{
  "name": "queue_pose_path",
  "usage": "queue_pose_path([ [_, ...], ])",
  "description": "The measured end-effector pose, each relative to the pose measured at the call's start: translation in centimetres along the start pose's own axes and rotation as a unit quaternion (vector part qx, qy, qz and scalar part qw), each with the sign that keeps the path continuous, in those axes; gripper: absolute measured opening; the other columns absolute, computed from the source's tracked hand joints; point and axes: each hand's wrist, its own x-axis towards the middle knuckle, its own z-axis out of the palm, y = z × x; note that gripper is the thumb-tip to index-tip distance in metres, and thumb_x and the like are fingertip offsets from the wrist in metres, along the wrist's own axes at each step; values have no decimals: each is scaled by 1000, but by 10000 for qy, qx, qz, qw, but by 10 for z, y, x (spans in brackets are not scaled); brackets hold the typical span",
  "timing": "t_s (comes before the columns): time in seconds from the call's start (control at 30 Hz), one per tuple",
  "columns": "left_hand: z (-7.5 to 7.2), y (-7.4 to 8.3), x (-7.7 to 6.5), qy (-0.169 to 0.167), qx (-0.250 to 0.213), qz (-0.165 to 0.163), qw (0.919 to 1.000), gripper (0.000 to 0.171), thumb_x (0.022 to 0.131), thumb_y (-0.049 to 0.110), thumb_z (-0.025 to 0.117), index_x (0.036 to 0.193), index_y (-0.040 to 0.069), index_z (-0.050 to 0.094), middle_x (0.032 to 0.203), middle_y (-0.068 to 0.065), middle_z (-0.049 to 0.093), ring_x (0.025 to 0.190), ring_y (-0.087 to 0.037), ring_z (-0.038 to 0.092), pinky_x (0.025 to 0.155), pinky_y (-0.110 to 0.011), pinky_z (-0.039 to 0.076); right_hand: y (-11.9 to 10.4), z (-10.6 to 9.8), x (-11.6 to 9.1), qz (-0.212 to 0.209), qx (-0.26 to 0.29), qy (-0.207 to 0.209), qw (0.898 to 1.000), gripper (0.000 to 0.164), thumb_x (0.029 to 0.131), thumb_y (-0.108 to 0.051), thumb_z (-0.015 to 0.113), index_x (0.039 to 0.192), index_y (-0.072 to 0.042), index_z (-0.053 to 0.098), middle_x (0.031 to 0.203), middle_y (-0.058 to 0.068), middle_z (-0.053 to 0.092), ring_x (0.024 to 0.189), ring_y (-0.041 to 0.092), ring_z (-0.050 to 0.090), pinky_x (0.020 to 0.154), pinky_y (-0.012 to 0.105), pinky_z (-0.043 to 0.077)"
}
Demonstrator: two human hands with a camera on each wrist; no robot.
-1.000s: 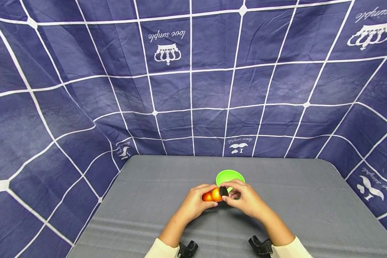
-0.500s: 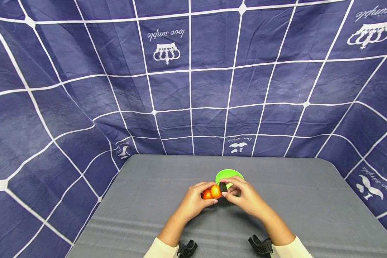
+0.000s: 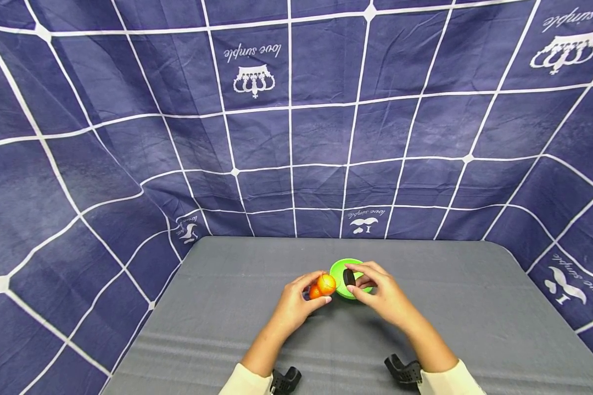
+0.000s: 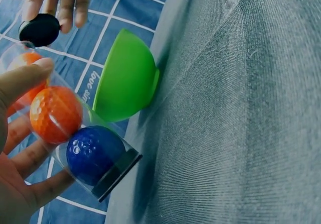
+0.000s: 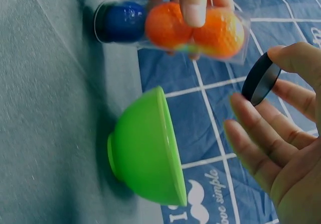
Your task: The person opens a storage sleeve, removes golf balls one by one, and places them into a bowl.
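My left hand (image 3: 296, 299) grips a clear plastic tube (image 4: 90, 114) with its fingers and thumb around the side. Stacked inside are a blue golf ball (image 4: 95, 152) at the black-capped bottom end and two orange golf balls (image 4: 56, 114) above it. The tube's other end is uncovered. Between thumb and fingers my right hand (image 3: 382, 288) pinches a round black cap (image 5: 262, 78), held apart from the tube. Just behind both hands a green bowl (image 5: 145, 148) stands upright; the right fingers overlap it in the head view.
Everything is over a grey cloth-covered table (image 3: 257, 263). A blue curtain (image 3: 326, 137) with white grid lines rises behind and on both sides. Black wrist mounts (image 3: 404, 370) sit by the cream sleeves.
The black cap has come off the tube's end and moved right with my right hand. My left hand has tilted the tube's uncovered end upward, and more of the green bowl shows.
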Motion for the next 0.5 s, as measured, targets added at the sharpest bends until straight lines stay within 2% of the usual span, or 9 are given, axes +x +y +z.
queue_pose_path([
  [0.17, 0, -3, 0, 299, -131, -125, 9994, 53, 80, 22, 86, 129, 16, 68, 125, -4, 72, 108, -24, 71, 94, -45, 58, 4, -8, 0, 186, -261, 186, 9993, 43, 83, -2, 80, 124, -2, 69, 109, 10, 67, 81, 10, 66, 76, 33, 61],
  [0.33, -1, -8, 1, 463, -228, -214, 9984, 54, 80, 22, 86, 129, 13, 66, 122, -8, 73, 108, -26, 71, 89, -40, 59, 14, -16, 0, 383, -580, 259, 9972, 42, 84, -2, 79, 125, -2, 69, 110, 9, 66, 82, 14, 65, 78, 31, 60],
  [0.5, 0, -11, 2, 618, -285, -377, 9970, 55, 80, 21, 86, 130, 11, 66, 119, -11, 73, 107, -27, 71, 88, -38, 60, 25, -24, -2, 650, -989, 305, 9925, 41, 85, -4, 79, 124, -3, 69, 111, 8, 64, 83, 12, 62, 78, 26, 58],
])
